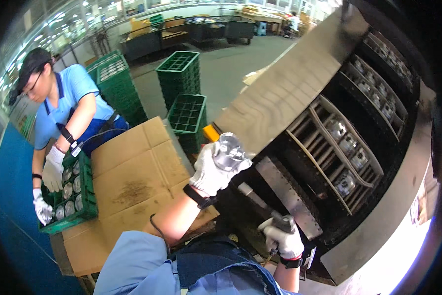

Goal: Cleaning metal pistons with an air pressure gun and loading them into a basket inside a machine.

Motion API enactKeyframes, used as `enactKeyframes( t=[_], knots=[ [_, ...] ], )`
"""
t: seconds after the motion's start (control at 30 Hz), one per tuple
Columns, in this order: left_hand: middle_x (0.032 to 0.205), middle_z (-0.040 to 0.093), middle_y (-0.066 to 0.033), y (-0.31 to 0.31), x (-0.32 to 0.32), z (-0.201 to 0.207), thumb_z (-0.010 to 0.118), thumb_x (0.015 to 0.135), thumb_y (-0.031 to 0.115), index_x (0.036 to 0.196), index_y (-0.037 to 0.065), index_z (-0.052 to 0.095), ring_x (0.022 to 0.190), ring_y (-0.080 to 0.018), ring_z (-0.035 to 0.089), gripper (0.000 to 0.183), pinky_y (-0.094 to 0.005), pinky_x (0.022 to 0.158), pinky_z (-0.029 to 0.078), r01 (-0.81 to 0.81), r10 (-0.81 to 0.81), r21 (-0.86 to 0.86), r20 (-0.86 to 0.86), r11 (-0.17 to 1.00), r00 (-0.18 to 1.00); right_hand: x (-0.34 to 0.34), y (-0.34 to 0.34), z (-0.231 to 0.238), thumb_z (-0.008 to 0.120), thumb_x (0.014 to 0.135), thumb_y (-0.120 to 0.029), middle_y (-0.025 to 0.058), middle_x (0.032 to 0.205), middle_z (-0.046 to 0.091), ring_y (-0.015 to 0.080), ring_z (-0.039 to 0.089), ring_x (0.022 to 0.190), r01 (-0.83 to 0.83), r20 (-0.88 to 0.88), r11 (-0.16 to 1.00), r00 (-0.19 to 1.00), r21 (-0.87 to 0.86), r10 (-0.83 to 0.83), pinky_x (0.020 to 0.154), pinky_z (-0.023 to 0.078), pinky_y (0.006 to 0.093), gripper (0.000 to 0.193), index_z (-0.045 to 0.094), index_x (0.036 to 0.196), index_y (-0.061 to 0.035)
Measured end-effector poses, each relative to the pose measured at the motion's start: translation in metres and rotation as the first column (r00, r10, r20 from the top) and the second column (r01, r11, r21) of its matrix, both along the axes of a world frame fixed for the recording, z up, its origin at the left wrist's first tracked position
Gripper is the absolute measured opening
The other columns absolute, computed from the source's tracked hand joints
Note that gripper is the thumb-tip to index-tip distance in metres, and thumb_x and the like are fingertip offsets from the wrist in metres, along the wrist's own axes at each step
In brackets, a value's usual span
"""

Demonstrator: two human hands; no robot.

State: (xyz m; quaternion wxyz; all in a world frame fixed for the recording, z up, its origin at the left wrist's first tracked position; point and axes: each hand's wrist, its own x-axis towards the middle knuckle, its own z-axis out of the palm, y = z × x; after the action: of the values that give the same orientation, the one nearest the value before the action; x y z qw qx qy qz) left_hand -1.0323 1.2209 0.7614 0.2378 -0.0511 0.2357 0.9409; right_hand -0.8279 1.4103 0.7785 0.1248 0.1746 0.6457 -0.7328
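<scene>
My left hand (208,173), in a white glove, is raised near the middle of the view. Its fingers close around a shiny metal part that looks like a piston (229,153). Lower right, my gloved right hand (286,242) grips a dark hand-held tool (283,223) that looks like an air blow gun. A thin yellowish line hangs below that hand; a rod with a pale end lies ahead of the tool, though whether they join I cannot tell. Beside both hands stands a dark machine, where similar metal parts (348,143) sit on a slatted rack (324,160).
Flattened cardboard (127,182) covers the surface at my left. Beyond it, a co-worker's gloved hands (52,169) are at a green crate (85,209) of metal parts. Stacked green crates (179,73) stand ahead. A metal panel (289,78) slopes along the machine; dark carts (196,32) stand farther back.
</scene>
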Motion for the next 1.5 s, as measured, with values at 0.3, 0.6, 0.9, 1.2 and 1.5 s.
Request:
enactKeyframes(
  t=[0.3, 0.6, 0.9, 1.2, 1.5],
  knots=[
    [0.1, 0.062, -0.0085, -0.163, 0.024, -0.07, 0.058, 0.088, 0.009, 0.139, 0.01, 0.045, 0.078, -0.024, 0.061, 0.053, -0.0434, 0.074, 0.057, -0.425, 0.321, -0.424, -0.296, 0.8, 0.9, -0.049, -0.076, -0.013, 0.072, 0.09, -0.024, -0.0029, 0.07, 0.061, 0.0051, 0.056, 0.06, -0.559, 0.102, 0.829, 0.826, 0.01, 0.555, 0.052, 0.042, 0.0208, 0.022, 0.071, 0.106, -0.0088],
    [0.127, 0.049, -0.0235, -0.274, 0.024, -0.095, 0.077, 0.064, 0.02, 0.147, 0.008, 0.038, 0.112, -0.0362, 0.055, 0.093, -0.0474, 0.096, 0.048, 0.032, 0.043, -0.678, 0.001, -0.734, 0.999, -0.021, -0.003, -0.003, 0.068, 0.091, -0.026, -0.0015, 0.096, 0.068, 0.006, 0.055, 0.068, 0.091, -0.055, 0.994, 0.995, 0.06, -0.088, 0.052, 0.045, 0.0213, 0.052, 0.057, 0.139, -0.0076],
    [0.129, 0.058, -0.021, -0.031, 0.0, -0.017, 0.079, 0.08, 0.023, 0.134, 0.0, 0.053, 0.122, -0.038, 0.052, 0.064, -0.0459, 0.106, 0.041, -0.82, -0.635, -0.571, -0.619, -0.039, 0.461, 0.095, 0.12, 0.03, 0.069, 0.086, -0.019, 0.0002, 0.058, 0.054, 0.0095, 0.049, 0.042, 0.891, -0.219, 0.357, 0.422, 0.28, -0.88, 0.04, 0.038, 0.0259, 0.015, 0.068, 0.093, -0.0054],
    [0.126, 0.058, -0.02, 0.282, 0.081, 0.009, 0.073, 0.08, 0.037, 0.152, 0.005, 0.029, 0.108, -0.0395, 0.057, 0.09, -0.05, 0.09, 0.051, -0.614, -0.743, -0.461, -0.572, 0.641, -0.347, 0.136, 0.121, 0.014, 0.067, 0.085, -0.011, 0.0008, 0.059, 0.055, 0.0092, 0.046, 0.042, 0.868, -0.113, 0.475, 0.492, 0.144, -0.863, 0.041, 0.038, 0.0243, 0.011, 0.068, 0.092, -0.0026],
    [0.126, 0.06, -0.0225, 0.331, 0.066, 0.024, 0.073, 0.081, 0.023, 0.14, 0.003, 0.042, 0.111, -0.0366, 0.062, 0.069, -0.0422, 0.099, 0.05, -0.253, -0.818, -0.859, -0.505, 0.444, 0.277, 0.151, 0.129, 0.006, 0.064, 0.085, -0.003, 0.0018, 0.056, 0.054, 0.0086, 0.045, 0.041, 0.866, -0.143, 0.494, 0.499, 0.075, -0.855, 0.04, 0.035, 0.024, 0.011, 0.067, 0.094, 0.0009]
  ],
)
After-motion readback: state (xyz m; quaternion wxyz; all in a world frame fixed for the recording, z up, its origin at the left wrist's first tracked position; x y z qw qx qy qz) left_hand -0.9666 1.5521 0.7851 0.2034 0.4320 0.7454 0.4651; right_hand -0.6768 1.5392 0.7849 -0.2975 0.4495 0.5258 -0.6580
